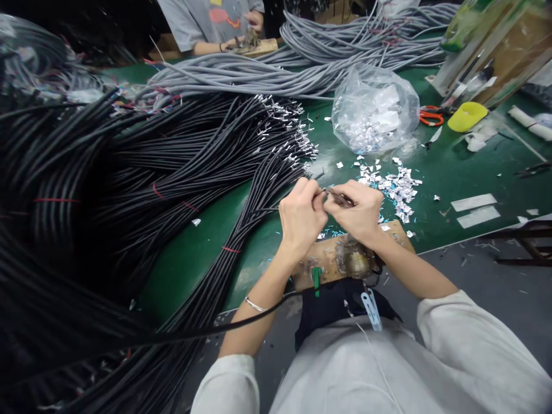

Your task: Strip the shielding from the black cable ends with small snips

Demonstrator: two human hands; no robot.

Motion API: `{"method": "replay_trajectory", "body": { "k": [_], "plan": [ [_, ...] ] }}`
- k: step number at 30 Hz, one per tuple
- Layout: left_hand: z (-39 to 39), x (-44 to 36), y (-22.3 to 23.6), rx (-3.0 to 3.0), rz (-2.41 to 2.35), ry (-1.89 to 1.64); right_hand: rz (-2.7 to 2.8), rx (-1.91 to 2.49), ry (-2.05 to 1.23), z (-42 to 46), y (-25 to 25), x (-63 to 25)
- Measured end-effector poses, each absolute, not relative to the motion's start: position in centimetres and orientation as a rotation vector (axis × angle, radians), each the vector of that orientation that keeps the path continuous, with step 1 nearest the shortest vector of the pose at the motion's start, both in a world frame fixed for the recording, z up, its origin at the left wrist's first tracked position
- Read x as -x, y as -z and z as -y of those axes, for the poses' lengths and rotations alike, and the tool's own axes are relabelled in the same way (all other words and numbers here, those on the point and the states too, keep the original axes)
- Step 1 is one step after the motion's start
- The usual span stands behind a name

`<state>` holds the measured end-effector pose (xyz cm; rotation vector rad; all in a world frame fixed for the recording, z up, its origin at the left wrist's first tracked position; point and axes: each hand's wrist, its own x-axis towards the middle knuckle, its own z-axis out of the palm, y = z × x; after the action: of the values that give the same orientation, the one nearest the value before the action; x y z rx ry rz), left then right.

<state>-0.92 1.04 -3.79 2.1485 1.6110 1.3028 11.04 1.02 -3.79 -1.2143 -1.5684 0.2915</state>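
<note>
Close together at mid-view, my two hands meet fingertip to fingertip. My left hand [303, 215] is closed on a black cable [269, 210], which enters it from the bundle at the left. In the closed fingers of my right hand [357, 208] sits a small dark metal tool [344, 199], its exact kind unclear. The cable's tip between the fingertips is mostly hidden. Just below the hands is a wooden board [321, 253] carrying a worn metal fixture [356, 259] and a green clip [317, 279]. Foil scraps [399, 187] and blue bits lie beside my right hand.
Black cable bundles [181, 155] with stripped ends cover the left. Grey cables [241, 75] run across the back. A clear bag of scraps [375, 112], orange-handled scissors [431, 115] and a yellow object [467, 117] stand at right. A co-worker [215, 26] works opposite.
</note>
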Motion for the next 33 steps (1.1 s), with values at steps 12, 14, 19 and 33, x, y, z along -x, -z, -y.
{"method": "replay_trajectory", "body": {
  "k": [12,14,19,33],
  "plan": [
    [-1.7,2.5,2.7,-1.962,-1.259,-1.330,1.265,1.197,-0.737,-3.4,2.7,-14.2],
    [-1.6,2.7,2.5,-1.891,-1.250,-1.326,1.460,1.109,-0.717,-2.7,2.3,-13.9],
    [-1.3,3.0,2.3,-1.853,-1.256,-1.284,1.612,1.009,-0.578,-1.9,2.0,-13.2],
    [-0.8,2.0,2.9,-1.947,-1.378,-1.400,1.537,1.105,-0.569,-1.8,2.4,-12.7]
  ]
}}
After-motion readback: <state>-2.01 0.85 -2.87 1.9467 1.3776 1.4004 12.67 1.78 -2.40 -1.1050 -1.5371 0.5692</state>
